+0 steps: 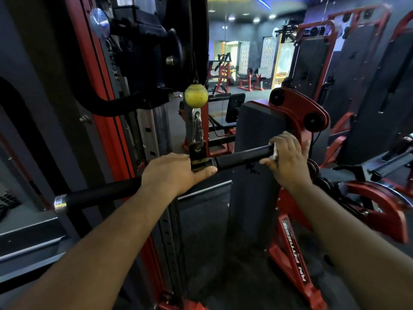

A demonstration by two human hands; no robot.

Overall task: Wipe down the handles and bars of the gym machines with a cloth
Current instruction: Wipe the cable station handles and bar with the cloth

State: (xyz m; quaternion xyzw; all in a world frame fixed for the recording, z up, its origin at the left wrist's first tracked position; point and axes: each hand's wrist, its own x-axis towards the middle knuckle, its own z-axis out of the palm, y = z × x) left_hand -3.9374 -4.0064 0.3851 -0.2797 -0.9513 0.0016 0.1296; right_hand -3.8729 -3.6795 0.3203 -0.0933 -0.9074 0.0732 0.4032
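**Cable bar: handling notes and count**

Bar (241,156) hangs level from a carabiner (197,133) below a yellow stopper ball (196,96), at mid-scene, just right of the red upright (105,113). Judged rigid and fairly heavy, yet free to swing and twist on its single hanging point; needs steadying while wiped. Foam-like black sleeves on both halves, probably grippy, not slippery; chrome cap (60,203) at near left end likely slick.

Left hand (172,173) wrapped over the bar at its centre bracket, thumb stretched along the underside, clenched on the bar. Best anchoring point, judged: closest to the pivot, so least swing.

Right hand (287,156) closed round the far right end of the bar with a white cloth (275,152) pinched between palm and sleeve. Cloth soft, thin, light; only a small fold visible, rest hidden by fingers.

Count:
- bars in hand: one
- black sleeves: two
- chrome caps visible: one (right end covered)
- cloths: one
- carabiners: one
- hands engaged: two
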